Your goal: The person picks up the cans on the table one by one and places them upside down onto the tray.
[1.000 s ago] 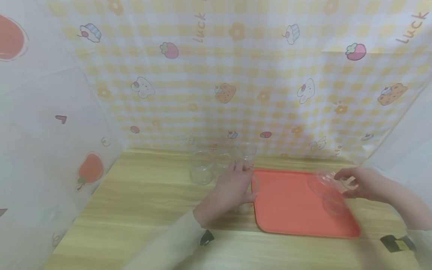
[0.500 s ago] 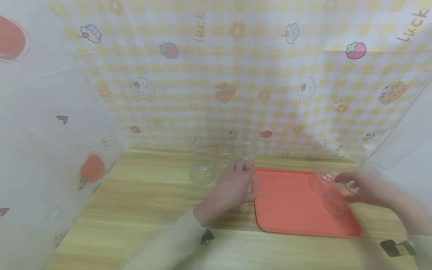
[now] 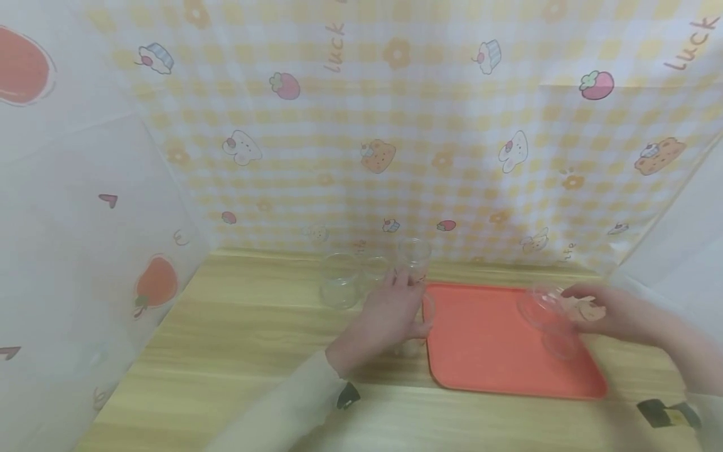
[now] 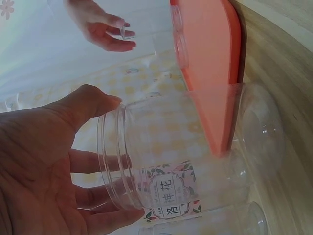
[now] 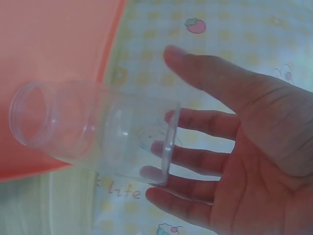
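My left hand (image 3: pixel 390 314) holds a clear plastic jar (image 4: pixel 161 127) by its rim, thumb on one side and fingers curled round the other. That jar stands mouth up beside the tray's left edge; a pink floral label (image 4: pixel 171 188) shows at its side. On the right, a clear jar (image 5: pixel 132 142) stands mouth down on the orange-red tray (image 3: pixel 486 339). My right hand (image 5: pixel 244 132) is at its raised base, fingers extended along the far side, thumb apart from the plastic. A second round rim (image 4: pixel 180 49) shows on the tray; overlapping transparent outlines are hard to separate.
Several more clear jars (image 3: pixel 339 282) stand on the wooden table (image 3: pixel 254 326), left of and behind my left hand. A yellow checked cloth (image 3: pixel 361 125) hangs close behind the table, with a pale sheet (image 3: pixel 113 263) along the left side.
My right hand's fingers and thumb have spread slightly at the inverted jar's base. My left hand and its jar stay nearly in place.
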### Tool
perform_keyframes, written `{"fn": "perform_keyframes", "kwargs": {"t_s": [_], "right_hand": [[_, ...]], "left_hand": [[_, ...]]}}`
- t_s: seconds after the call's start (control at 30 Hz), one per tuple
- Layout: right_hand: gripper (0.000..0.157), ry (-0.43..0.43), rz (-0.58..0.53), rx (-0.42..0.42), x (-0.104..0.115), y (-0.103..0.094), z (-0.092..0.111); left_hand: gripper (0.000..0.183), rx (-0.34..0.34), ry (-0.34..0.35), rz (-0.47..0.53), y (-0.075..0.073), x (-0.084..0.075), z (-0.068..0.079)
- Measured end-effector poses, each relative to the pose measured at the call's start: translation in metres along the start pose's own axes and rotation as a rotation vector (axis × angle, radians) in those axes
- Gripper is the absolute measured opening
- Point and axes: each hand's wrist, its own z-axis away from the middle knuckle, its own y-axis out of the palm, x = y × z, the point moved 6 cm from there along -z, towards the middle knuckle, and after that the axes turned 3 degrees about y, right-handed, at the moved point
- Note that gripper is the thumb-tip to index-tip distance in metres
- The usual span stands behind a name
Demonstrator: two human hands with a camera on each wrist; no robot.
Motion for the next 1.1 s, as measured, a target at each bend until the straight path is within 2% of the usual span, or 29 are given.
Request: {"fn": "perform_keyframes", "kwargs": {"t_s": [0.13,0.23,0.37,0.5,0.7,0.9,0.97,1.03,1.1], "right_hand": [[0.049,0.007,-0.048,-0.017,0.003,-0.005,0.000],[0.052,0.049,-0.061,-0.029,0.006,-0.008,-0.001],[0.054,0.079,-0.052,-0.068,0.010,-0.013,-0.001],[0.053,0.071,-0.043,-0.099,0.014,-0.016,-0.002],[0.051,0.062,-0.053,-0.116,0.017,-0.019,-0.001],[0.049,0.070,-0.093,-0.098,0.020,-0.020,-0.001],[0.049,0.064,-0.113,-0.092,0.021,-0.021,-0.001],[0.048,0.067,-0.136,-0.086,0.021,-0.021,-0.001],[0.048,0.068,-0.168,-0.071,0.021,-0.021,-0.002]], "left_hand": [[0.047,-0.006,0.006,0.002,0.000,0.000,0.000],[0.046,-0.009,0.010,0.000,0.000,0.001,0.001],[0.042,-0.014,0.010,0.020,-0.001,0.002,0.002],[0.038,-0.017,0.016,0.050,-0.002,0.002,0.003],[0.037,-0.006,0.029,0.094,-0.014,0.001,0.005],[0.024,-0.052,0.089,0.189,-0.026,0.005,0.013],[0.030,-0.048,0.106,0.242,-0.028,0.007,0.015],[0.049,-0.031,0.111,0.275,-0.030,0.010,0.017],[0.061,-0.019,0.107,0.298,-0.031,0.015,0.018]]}}
